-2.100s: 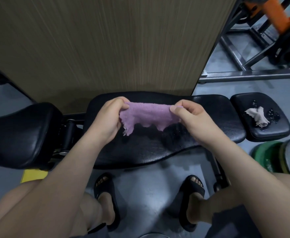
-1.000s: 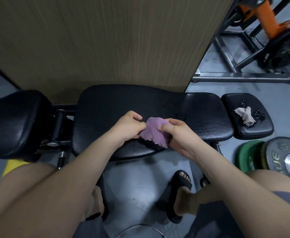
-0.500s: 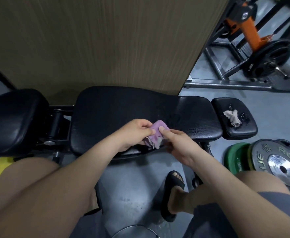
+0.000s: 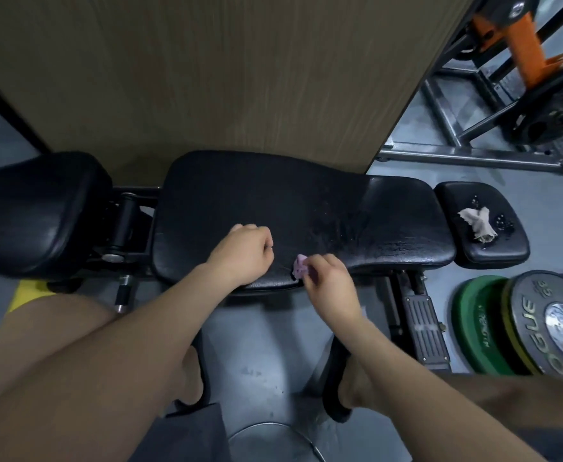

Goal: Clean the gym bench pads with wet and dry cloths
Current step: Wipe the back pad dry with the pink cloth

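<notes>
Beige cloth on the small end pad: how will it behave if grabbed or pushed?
Probably floppy: the beige cloth lies crumpled in folds, so it should drape, not hold shape. Droplets beside it on the small pad suggest it may be damp and could drag or smear rather than slide.

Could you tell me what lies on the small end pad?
A crumpled beige cloth and water droplets sit on the small end pad; anything under the cloth is covered.
</notes>
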A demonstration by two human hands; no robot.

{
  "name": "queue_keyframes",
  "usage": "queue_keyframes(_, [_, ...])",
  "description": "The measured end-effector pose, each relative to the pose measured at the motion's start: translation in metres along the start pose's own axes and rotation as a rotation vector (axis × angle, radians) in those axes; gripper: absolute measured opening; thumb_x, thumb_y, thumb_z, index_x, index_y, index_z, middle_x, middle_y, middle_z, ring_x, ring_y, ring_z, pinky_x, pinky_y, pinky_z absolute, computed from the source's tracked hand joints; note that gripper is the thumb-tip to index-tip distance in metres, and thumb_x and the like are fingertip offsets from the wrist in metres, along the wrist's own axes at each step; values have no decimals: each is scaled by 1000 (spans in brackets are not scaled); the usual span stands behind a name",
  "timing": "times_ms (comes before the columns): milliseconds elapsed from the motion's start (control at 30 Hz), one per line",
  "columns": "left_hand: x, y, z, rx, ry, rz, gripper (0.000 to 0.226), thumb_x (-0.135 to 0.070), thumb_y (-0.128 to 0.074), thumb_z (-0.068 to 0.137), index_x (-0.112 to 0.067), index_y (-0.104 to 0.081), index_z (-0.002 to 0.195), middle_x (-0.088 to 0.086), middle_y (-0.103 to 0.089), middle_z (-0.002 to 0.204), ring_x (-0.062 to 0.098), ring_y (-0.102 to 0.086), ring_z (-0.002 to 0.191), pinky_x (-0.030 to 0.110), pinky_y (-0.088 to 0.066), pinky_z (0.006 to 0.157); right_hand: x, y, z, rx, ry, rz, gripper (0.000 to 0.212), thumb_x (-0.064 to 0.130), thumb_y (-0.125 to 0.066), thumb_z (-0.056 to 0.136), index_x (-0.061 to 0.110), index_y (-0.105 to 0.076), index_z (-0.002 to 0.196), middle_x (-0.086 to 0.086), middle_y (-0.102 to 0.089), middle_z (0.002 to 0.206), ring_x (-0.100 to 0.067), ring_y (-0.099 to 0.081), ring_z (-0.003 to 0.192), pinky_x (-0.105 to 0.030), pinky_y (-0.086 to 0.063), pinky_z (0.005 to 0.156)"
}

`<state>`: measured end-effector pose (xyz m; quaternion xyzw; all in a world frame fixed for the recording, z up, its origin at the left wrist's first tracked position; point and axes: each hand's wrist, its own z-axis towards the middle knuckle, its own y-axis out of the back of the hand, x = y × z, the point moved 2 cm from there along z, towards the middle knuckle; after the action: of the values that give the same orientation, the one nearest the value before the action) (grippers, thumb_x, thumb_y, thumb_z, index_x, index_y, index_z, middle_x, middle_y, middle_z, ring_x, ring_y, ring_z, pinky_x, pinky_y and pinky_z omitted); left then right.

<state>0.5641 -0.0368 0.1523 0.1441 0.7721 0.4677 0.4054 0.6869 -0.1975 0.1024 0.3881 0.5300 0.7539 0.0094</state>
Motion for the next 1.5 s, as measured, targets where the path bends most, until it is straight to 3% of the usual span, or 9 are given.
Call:
queue_keyframes(133, [16,-10,13,-49,-62,136,29,-35,-52,100,-27,-60,127,-4,-50,137,22,-34,134,42,-31,115,-10,-11,-2,-55,-32,-18,32,11,-69,93,14,-71,124,-3,-59,92,-27,-57,90,-33,-50,77])
queue_keyframes(267, [38,-23,36,-113,3,217,45,-40,-43,105,-29,-44,148,2,-29,160,26,-16,151,53,-8,125,-4,-16,-6,-134,34,-128,31,7,-66,93,17,-72,122,-4,-53,93,-28,-49,82,-38,-51,65])
queue_keyframes(400, [49,-53,35,-252,14,244,49,-40,-36,105,-25,-44,151,5,-36,161,27,-23,152,55,-15,124,16,-29,-10,-228,-30,-181,29,-3,-60,88,13,-73,109,-5,-54,95,-28,-47,82,-36,-47,71])
queue_keyframes(567, [55,-58,35,-372,-19,245,48,-35,-36,102,-25,-51,146,5,-45,156,27,-32,149,53,-21,123,28,-34,-20,94,245,-215,35,-9,-64,80,15,-68,105,0,-53,99,-20,-41,87,-25,-40,73])
queue_keyframes(700, [58,-60,36,-380,-24,237,50,-34,-34,100,-25,-52,146,5,-45,156,27,-32,149,52,-20,123,10,-27,46,-4,89,-299,33,-8,-63,83,19,-72,98,1,-54,92,-18,-36,79,-25,-35,70])
queue_keyframes(933, [59,-57,38,-365,-2,231,56,-34,-30,97,-26,-52,147,2,-42,159,25,-28,151,50,-17,125,27,-20,0,186,285,-292,35,1,-51,90,18,-67,116,1,-55,103,-20,-43,87,-22,-37,72])
queue_keyframes(1200, [61,-56,36,-356,0,225,58,-36,-30,95,-25,-51,148,1,-40,160,24,-27,151,49,-16,125,32,-38,59,64,162,-349,27,3,-58,88,13,-69,111,-5,-54,100,-25,-42,82,-31,-41,80])
queue_keyframes(1333, [61,-55,37,-345,12,224,59,-36,-29,94,-25,-51,148,1,-40,161,24,-27,152,49,-16,125,39,-26,14,132,226,-263,39,33,-61,96,10,-68,126,-7,-57,110,-28,-48,97,-36,-46,91])
queue_keyframes(1500, [59,-54,37,-356,20,209,60,-36,-28,93,-26,-52,147,0,-41,160,23,-28,151,48,-16,125,28,-45,68,-12,215,-278,23,15,-57,99,13,-75,114,-7,-60,107,-25,-44,92,-34,-46,84])
